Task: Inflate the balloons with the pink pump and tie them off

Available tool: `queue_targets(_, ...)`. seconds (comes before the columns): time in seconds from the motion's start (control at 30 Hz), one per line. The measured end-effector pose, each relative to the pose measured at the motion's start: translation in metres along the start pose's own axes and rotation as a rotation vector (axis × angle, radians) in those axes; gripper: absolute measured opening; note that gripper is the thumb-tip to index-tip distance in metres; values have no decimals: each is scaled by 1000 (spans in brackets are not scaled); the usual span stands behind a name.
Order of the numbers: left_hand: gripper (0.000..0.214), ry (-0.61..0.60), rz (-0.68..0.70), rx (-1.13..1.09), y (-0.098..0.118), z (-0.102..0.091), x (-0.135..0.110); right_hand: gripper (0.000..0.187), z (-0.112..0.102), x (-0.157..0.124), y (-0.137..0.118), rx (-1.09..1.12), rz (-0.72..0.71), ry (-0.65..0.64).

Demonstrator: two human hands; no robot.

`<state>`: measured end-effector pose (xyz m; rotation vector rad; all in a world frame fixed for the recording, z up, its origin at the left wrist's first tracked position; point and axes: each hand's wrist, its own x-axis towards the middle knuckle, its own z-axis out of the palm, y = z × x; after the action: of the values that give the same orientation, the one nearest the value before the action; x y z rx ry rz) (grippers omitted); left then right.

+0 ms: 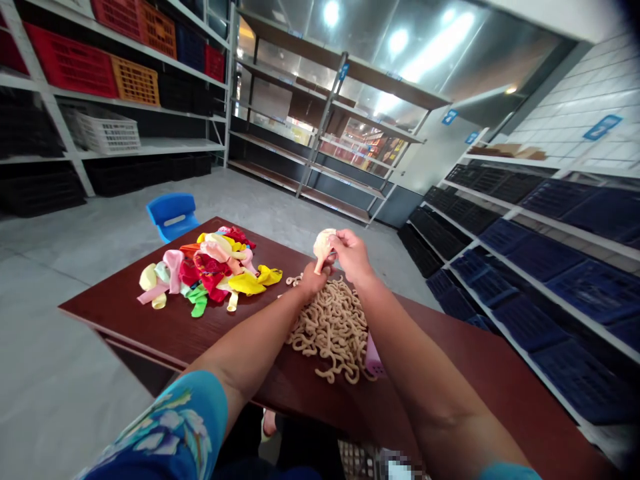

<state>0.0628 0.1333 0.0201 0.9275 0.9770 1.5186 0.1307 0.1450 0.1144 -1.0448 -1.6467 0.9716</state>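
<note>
Both my hands are raised over the dark red table [150, 320] and hold one pale peach balloon [323, 248]. My left hand [315, 279] is closed round its neck from below. My right hand [351, 253] pinches its upper end. Under my hands lies a heap of beige S-shaped hooks [333, 330]. A pile of limp balloons [210, 270] in yellow, red, pink and green sits to the left on the table.
A small pink thing [374, 360] shows beside the hooks under my right forearm. A blue chair [171, 215] stands beyond the table. Shelves with red, orange and white crates [107, 133] line the left; dark blue bins [550, 267] fill shelves on the right.
</note>
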Motion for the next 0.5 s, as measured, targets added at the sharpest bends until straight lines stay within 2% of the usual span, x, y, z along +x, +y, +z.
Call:
queue_targets(0.07,23,-64,-38,-94,1,-2,0,19,-13,0,-4,59,-4,55)
queue_targets(0.13,20,-179,-135,-304,6,-4,1,18,-24,-1,-6,97,-16,73)
queue_targets(0.17,25,-265,-189,-426,10,-6,1,18,-28,-1,-5,99,-18,77)
queue_targets(0.23,49,-463,-263,-596,18,-8,0,16,-34,-2,-2,67,-3,77)
queue_targets(0.3,65,-604,-302,-650,22,-8,-4,14,-35,-5,2,6,44,54)
queue_targets(0.33,64,-641,-314,-644,23,-7,-6,12,-35,-6,4,-23,80,23)
queue_targets(0.43,37,-645,-324,-573,19,-3,-11,9,-36,-10,7,-118,155,-101)
queue_targets(0.5,25,-568,-348,-507,17,-1,-11,14,-43,-12,6,-245,99,-134)
